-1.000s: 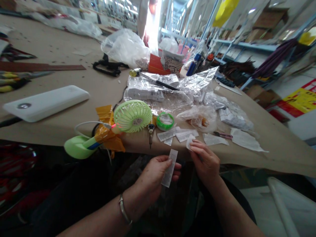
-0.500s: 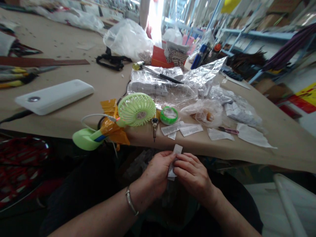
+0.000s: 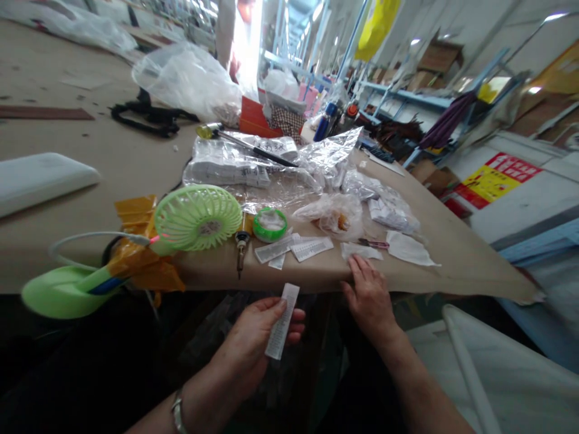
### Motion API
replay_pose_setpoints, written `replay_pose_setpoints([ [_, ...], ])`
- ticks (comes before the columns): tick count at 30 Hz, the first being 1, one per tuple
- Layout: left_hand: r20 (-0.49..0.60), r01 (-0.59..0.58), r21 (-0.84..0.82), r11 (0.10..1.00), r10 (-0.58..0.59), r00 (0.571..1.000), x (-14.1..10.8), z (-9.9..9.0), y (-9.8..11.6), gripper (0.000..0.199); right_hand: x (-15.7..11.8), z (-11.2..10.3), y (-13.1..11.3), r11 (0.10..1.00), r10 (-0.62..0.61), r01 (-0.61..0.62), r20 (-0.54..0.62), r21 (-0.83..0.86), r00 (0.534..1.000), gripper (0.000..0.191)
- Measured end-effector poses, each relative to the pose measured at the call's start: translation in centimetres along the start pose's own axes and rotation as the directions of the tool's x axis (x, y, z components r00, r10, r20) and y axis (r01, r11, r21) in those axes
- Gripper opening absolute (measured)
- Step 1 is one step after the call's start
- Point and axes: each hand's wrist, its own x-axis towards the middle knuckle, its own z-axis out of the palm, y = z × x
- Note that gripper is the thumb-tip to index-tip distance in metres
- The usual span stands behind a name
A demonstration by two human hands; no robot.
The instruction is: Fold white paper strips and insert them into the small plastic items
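Observation:
My left hand [image 3: 260, 334] pinches a narrow white printed label [image 3: 283, 322] between thumb and fingers, just off the table's front edge. My right hand [image 3: 373, 301] reaches over that edge with its fingers stretched out. Its fingertips touch or rest at the near side of a white slip of paper [image 3: 362, 251]. A thin pink-and-dark tool [image 3: 373, 243], perhaps tweezers or a small cutter, lies just behind the slip. Another white sheet [image 3: 411, 248] lies to the right. Several printed labels [image 3: 312, 248] lie overlapped left of my right hand.
A green fan [image 3: 199, 218] is taped at the table edge, beside a metal-tipped tool [image 3: 241, 250] pointing outward. Nearby stand a green round tub [image 3: 270, 224] and plastic bags of label bundles [image 3: 230, 166]. A hammer-like tool [image 3: 253, 147] lies on the bags. A white power bank [image 3: 45, 178] lies left.
My hands were together on the label; now they are apart. My left hand keeps the label, and my right hand has moved to the slip on the table. The view has turned right.

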Motion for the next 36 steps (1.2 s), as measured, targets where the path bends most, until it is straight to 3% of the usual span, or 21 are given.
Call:
replay_pose_setpoints([
  [6,0.009,-0.007,0.035,0.999,0.007,1.0,0.0,0.0,-0.1,0.01,-0.3,0.4,1.4,0.993,-0.052,0.065,-0.126,0.097,0.991,0.025],
  [10,-0.012,-0.006,0.033,0.999,0.007,1.0,0.0,0.2,0.0,0.009,-0.1,-0.3,1.9,0.952,0.039,0.024,-0.199,0.305,0.979,0.016],
  [12,-0.006,-0.008,0.028,1.0,0.008,1.0,-0.1,0.3,-0.1,0.01,-0.2,-0.9,0.6,0.915,0.093,0.008,-0.23,0.404,0.969,0.015],
  [14,0.016,-0.01,0.005,1.0,0.01,1.0,0.0,0.4,-0.3,0.011,-0.4,-1.5,-1.8,0.868,0.058,0.076,-0.252,0.49,0.966,0.019],
  [18,0.094,-0.061,-0.133,0.989,0.074,0.993,0.2,0.1,-0.7,0.011,-1.1,-2.0,-7.8,0.712,-0.232,0.316,-0.215,0.627,0.949,0.02],
  [21,0.061,-0.113,-0.24,0.964,0.131,0.99,0.3,-0.4,-0.8,0.012,-1.5,-1.5,-10.5,0.673,-0.338,0.392,-0.211,0.627,0.917,0.018],
  [24,0.003,-0.134,-0.271,0.953,0.14,0.99,0.3,-0.8,-0.7,0.012,-1.6,-1.0,-11.2,0.668,-0.364,0.407,-0.203,0.623,0.909,0.017],
  [36,0.037,-0.121,-0.276,0.953,0.136,0.99,0.4,-1.1,-0.8,0.01,-1.4,-1.6,-11.3,0.677,-0.421,0.403,-0.125,0.616,0.898,0.019],
])
